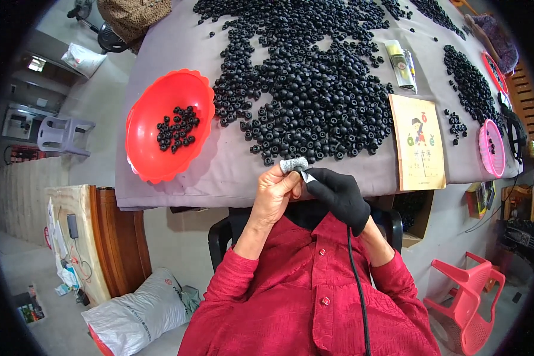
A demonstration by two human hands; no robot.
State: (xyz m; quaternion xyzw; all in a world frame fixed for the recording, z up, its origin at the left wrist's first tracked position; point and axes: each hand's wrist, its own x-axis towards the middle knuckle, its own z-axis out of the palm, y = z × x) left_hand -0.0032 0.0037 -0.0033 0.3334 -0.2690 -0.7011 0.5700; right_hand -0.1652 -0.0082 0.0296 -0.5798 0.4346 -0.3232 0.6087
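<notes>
Grey cloth-covered table point(234, 172) across the top of the frame, and it's loaded! Black beads point(326, 113) crowd the upper middle; a scalloped red bowl point(145, 121) sits to their left. Right of them lies a yellowish booklet point(420, 160), a yellow-green container point(401, 65) just above, then a smaller bead heap point(471, 89) and a pink basket point(495, 161), far right.

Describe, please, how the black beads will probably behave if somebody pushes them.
The black beads would probably roll easily, since they look rounded. Their shine suggests they may feel slippery. Lying loose on the cloth, they would likely scatter rather than move together.
</notes>
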